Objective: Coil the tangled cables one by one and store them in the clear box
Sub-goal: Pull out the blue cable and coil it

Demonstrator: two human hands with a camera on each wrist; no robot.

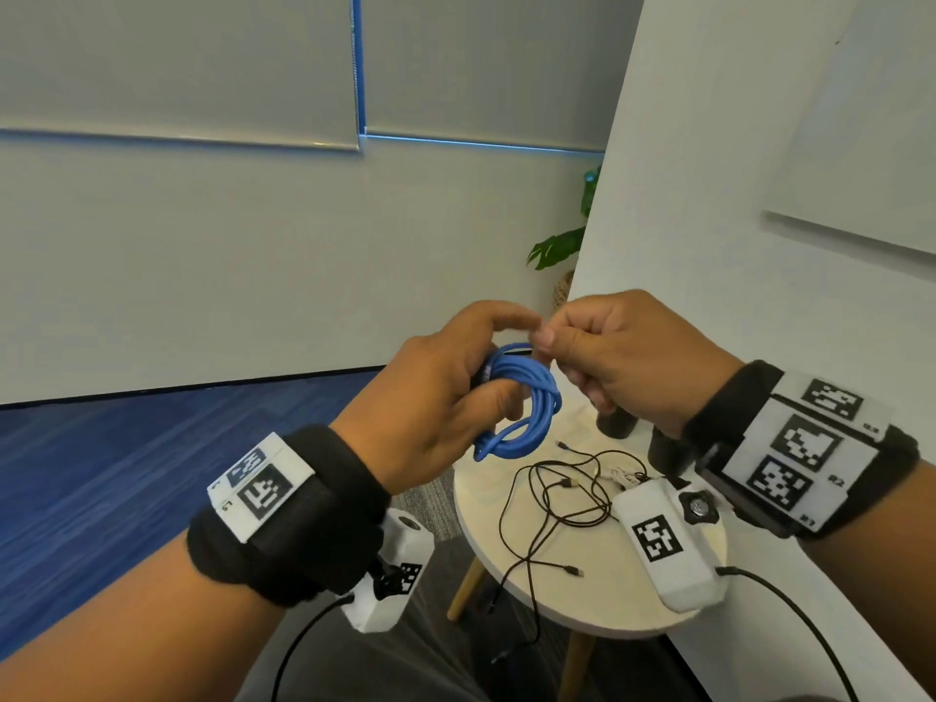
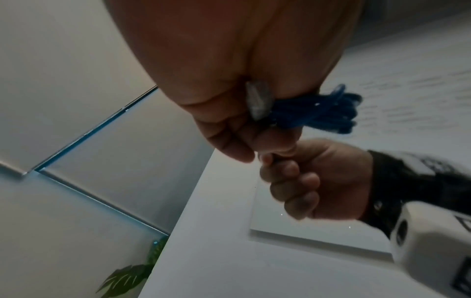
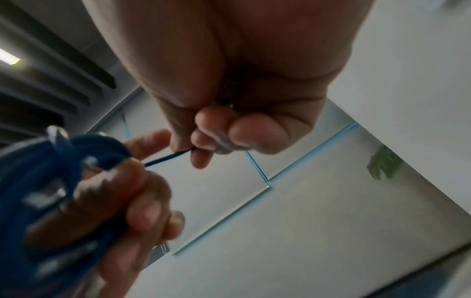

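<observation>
A blue cable [image 1: 527, 402] is wound into a coil and held in the air above the round table [image 1: 597, 595]. My left hand [image 1: 445, 392] grips the coil with fingers curled round it; the coil [image 2: 321, 113] juts out past the palm in the left wrist view. My right hand [image 1: 597, 357] pinches a thin dark strand [image 3: 165, 159] that runs from the coil [image 3: 51, 181] to its fingertips. Tangled black cables [image 1: 557, 504] lie loose on the table below. No clear box shows in any view.
Two dark cylinders [image 1: 615, 423] stand at the table's far side, partly behind my right hand. One black cable hangs off the table's front edge toward the floor [image 1: 527, 630]. A white wall [image 1: 759, 169] rises on the right; a green plant [image 1: 557, 245] stands behind it.
</observation>
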